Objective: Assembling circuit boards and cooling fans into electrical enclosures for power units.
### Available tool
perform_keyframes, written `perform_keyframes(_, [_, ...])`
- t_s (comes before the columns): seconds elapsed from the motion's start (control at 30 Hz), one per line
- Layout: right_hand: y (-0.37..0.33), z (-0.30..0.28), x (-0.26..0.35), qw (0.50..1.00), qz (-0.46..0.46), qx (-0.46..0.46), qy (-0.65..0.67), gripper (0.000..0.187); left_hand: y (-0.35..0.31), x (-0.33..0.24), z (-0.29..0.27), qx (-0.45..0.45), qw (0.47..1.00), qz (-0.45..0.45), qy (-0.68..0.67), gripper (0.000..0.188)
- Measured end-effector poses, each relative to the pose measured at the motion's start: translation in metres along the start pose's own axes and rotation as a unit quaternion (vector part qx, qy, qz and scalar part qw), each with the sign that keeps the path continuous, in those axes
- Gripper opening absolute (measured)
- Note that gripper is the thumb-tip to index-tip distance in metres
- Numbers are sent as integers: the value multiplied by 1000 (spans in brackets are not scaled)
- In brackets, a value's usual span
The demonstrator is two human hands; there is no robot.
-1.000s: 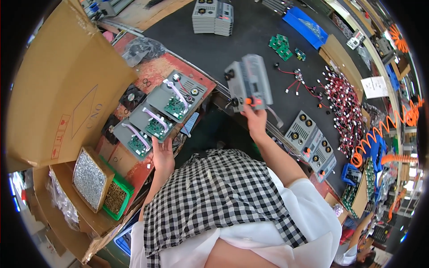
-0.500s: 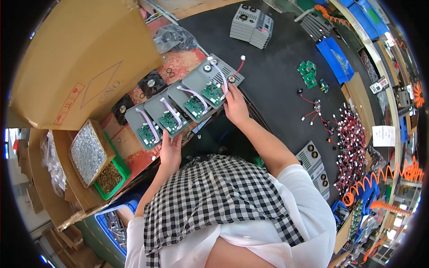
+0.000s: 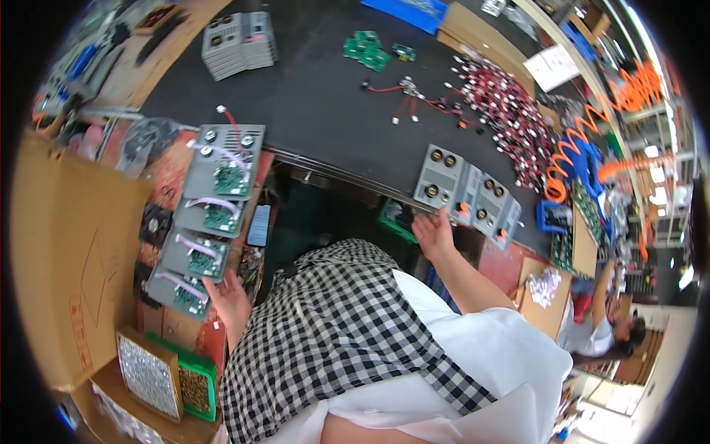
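My left hand [image 3: 231, 300] is open, its fingertips at the edge of the nearest grey panel [image 3: 159, 285]. That panel belongs to an overlapping row on the left, each with a green circuit board [image 3: 231, 180] and a pale ribbon cable [image 3: 214, 201]. The farthest panel [image 3: 196, 177] also has a red lead with a white connector [image 3: 222, 109]. On the right, my right hand [image 3: 435, 235] is open, fingers spread, by the front edge of a grey panel [image 3: 442, 176] with black round sockets. A second such panel [image 3: 492, 207] lies beside it. I cannot tell whether the fingers touch.
A stack of grey panels [image 3: 237, 48] and green boards [image 3: 366, 50] sit farther back on the dark bench [image 3: 318, 96]. Red-and-white leads [image 3: 506, 115] are heaped at right. A large carton [image 3: 81, 259] and a green bin of small brass parts [image 3: 212, 399] flank my left. Another person [image 3: 603, 333] is at far right.
My view has turned right. My right hand has left the row of panels with boards and moved over to the panels on the right. My left hand stays by the row's near end.
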State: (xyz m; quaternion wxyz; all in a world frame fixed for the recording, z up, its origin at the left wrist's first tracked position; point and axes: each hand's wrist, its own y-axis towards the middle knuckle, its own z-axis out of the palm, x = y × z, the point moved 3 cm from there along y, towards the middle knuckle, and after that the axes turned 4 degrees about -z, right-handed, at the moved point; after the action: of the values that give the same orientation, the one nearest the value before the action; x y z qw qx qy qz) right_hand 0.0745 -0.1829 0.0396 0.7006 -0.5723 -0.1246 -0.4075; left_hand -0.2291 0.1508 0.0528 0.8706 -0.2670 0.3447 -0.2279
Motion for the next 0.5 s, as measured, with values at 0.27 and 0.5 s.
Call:
perform_keyframes(0.27, [15,18,38,982,-123,-26,142,31,7,2,-5,22,999,-28,-1,39])
perform_keyframes(0.5, [-34,178,27,758,-521,266,-289,31,-4,2,3,14,1000,-11,-3,36])
